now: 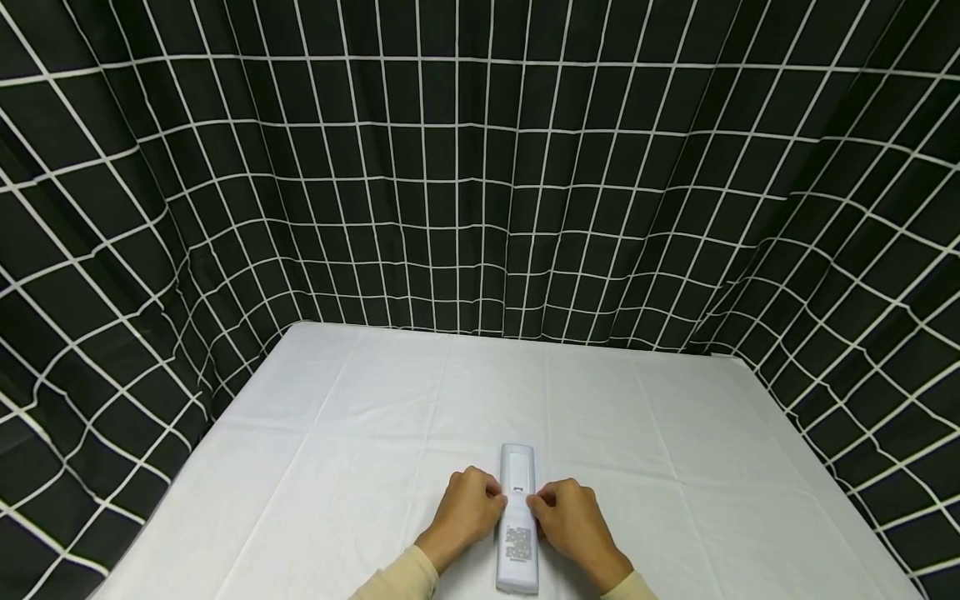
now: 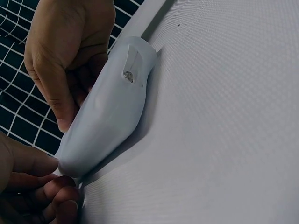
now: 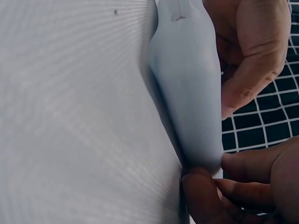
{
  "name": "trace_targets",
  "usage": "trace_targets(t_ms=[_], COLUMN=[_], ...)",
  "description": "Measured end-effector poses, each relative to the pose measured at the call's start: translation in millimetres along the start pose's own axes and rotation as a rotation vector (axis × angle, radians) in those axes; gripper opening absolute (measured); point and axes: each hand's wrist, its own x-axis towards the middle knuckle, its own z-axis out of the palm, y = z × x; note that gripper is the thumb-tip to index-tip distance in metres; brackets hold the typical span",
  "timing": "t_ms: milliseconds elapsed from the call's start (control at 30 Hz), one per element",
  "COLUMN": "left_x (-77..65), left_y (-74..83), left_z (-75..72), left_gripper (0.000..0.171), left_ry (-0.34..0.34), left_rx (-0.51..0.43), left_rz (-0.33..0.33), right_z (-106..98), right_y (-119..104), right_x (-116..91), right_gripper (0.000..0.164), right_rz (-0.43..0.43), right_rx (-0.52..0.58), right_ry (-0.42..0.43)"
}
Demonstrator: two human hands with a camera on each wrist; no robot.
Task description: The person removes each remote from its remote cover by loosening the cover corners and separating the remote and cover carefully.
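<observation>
A white remote control [image 1: 517, 510] lies back side up on the white cloth, its long axis pointing away from me. Its battery cover [image 1: 518, 467] is in place at the far end, and a grey printed label [image 1: 518, 543] is on the near half. My left hand [image 1: 467, 507] grips the left edge near the middle, thumb and curled fingers at the side. Opposite it, my right hand [image 1: 576, 518] pinches the right edge. In the right wrist view, the right thumb and fingertips [image 3: 201, 191] meet the remote's lower edge.
A white cloth [image 1: 360, 433] with fold creases covers the table. Black curtains [image 1: 465, 183] with a white grid stand behind the table and along both sides. Light sleeves [image 1: 401, 577] reach the wrists.
</observation>
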Motion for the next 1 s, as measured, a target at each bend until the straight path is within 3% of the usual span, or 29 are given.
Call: trace_targets(t_ms=[333, 700, 1000], left_x=[7.6, 33.0, 49.0], left_y=[-0.6, 1.3, 4.1], left_z=[-4.7, -5.2, -5.9], left_gripper=[0.007, 0.009, 0.015], left_ry=[-0.016, 0.0, -0.031], left_rx=[-0.011, 0.036, -0.001], left_rz=[-0.037, -0.055, -0.165], right_z=[-6, -9, -7], right_y=[5, 6, 7], right_x=[9, 33, 50], right_gripper=[0.014, 0.015, 0.017], right_rz=[0.031, 0.13, 0.181], right_rx=[-0.005, 0.044, 0.078], right_ry=[-0.011, -0.006, 0.047])
